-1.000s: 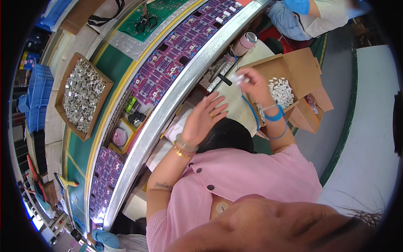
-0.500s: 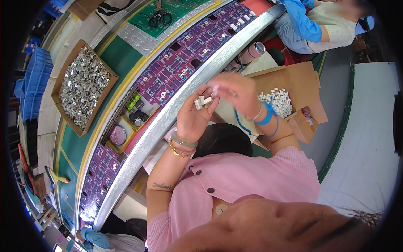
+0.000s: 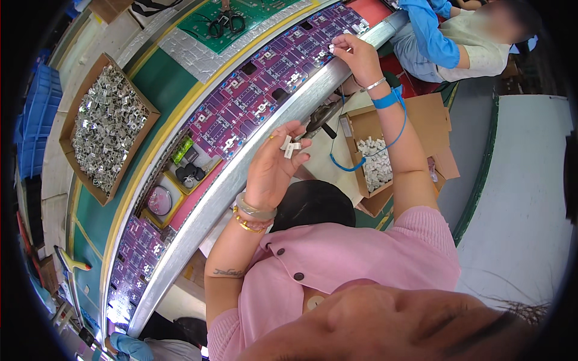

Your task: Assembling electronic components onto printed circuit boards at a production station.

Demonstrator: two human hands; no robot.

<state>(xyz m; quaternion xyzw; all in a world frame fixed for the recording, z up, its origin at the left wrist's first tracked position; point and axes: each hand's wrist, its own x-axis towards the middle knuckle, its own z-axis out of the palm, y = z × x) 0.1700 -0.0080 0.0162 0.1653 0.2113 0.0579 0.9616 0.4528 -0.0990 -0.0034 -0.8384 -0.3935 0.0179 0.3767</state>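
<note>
Blocks (image 3: 291, 148), white, held in your curled left hand (image 3: 268, 168), long axes at differing angles; your right hand (image 3: 359, 58) pinches a small white piece (image 3: 332, 48), axis unclear, purple boards (image 3: 279, 57) beneath its fingertips.

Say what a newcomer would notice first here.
Probably the purple circuit boards running diagonally across the picture, with the right hand pinching a small white part near their upper end. The left hand, mid-picture, holds more white parts. At left, a cardboard tray brims with shiny metal pieces.
</note>
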